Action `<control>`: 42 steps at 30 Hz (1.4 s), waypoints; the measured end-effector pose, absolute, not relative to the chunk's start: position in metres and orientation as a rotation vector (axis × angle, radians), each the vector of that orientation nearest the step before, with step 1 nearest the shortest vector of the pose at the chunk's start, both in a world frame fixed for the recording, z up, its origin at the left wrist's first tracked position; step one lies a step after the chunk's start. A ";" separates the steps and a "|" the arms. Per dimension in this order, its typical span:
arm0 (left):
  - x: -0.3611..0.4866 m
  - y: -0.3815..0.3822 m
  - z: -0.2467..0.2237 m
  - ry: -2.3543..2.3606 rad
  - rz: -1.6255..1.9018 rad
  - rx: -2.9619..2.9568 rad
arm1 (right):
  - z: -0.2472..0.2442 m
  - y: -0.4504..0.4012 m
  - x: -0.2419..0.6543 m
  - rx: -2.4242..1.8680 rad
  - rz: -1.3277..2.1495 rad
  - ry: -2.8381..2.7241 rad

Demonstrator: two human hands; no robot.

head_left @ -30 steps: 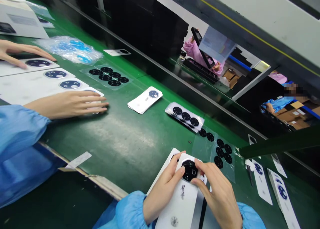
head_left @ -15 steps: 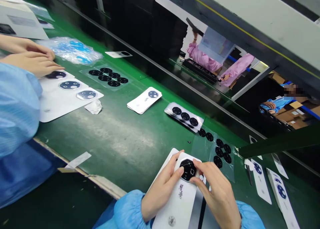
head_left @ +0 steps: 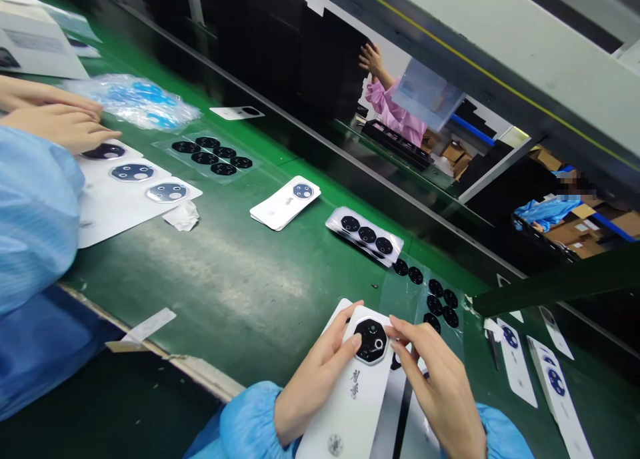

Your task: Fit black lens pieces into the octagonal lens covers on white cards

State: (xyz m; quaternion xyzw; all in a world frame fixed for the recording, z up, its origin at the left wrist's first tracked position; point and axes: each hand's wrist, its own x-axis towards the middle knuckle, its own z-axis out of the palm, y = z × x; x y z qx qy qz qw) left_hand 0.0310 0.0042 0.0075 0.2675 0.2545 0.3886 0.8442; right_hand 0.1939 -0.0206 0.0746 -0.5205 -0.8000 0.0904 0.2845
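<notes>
My left hand (head_left: 313, 382) is closed on a white phone back panel (head_left: 357, 405), its thumb by the black round camera cover (head_left: 370, 347) at the panel's top. Dark lettering and a round mark show below the cover. My right hand (head_left: 437, 385) is at the panel's upper right edge, thumb and forefinger slightly apart; nothing shows between them. More white panels (head_left: 387, 415) lie under the held one, partly hidden by my hands. Past my right hand, a clear sheet (head_left: 453, 339) carries several black camera covers (head_left: 435, 305).
A white pack of black covers (head_left: 367, 249) and stacked panels (head_left: 285, 209) lie ahead. At left, a co-worker's hands (head_left: 60, 119) rest over white panels (head_left: 115, 212). A green post (head_left: 550, 282) slants in from the right, near more panels (head_left: 520, 372) and tweezers (head_left: 493, 349).
My right thumb and forefinger have drawn slightly right, away from the camera cover. My left hand keeps the panel, which has shifted slightly left in view. In the background, a pink-sleeved person has moved.
</notes>
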 end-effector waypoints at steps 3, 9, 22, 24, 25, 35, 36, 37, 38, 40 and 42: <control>0.030 0.004 0.009 0.552 0.812 0.549 | 0.075 -0.021 0.198 -1.469 0.311 -2.044; 0.030 0.005 0.007 0.546 0.814 0.577 | 0.074 -0.019 0.201 -1.716 0.937 -1.560; 0.027 0.000 0.017 0.731 0.704 0.910 | 0.077 -0.018 0.200 -1.532 1.372 -1.320; 0.029 0.000 0.020 0.740 0.719 0.916 | 0.076 -0.019 0.201 -1.529 1.374 -1.334; 0.029 0.000 0.020 0.743 0.725 0.918 | 0.076 -0.019 0.201 -1.531 1.371 -1.335; 0.028 -0.001 0.022 0.707 0.707 0.904 | 0.074 -0.018 0.199 -1.545 1.401 -1.286; 0.028 -0.001 0.023 0.691 0.715 0.902 | 0.073 -0.019 0.199 -1.547 1.409 -1.279; 0.028 -0.001 0.023 0.677 0.725 0.896 | 0.071 -0.019 0.199 -1.546 1.409 -1.270; 0.028 -0.001 0.024 0.663 0.733 0.889 | 0.070 -0.020 0.198 -1.544 1.403 -1.256; 0.028 -0.001 0.025 0.646 0.741 0.885 | 0.066 -0.021 0.197 -1.533 1.382 -1.222; 0.028 -0.001 0.026 0.642 0.752 0.895 | 0.063 -0.022 0.195 -1.523 1.368 -1.191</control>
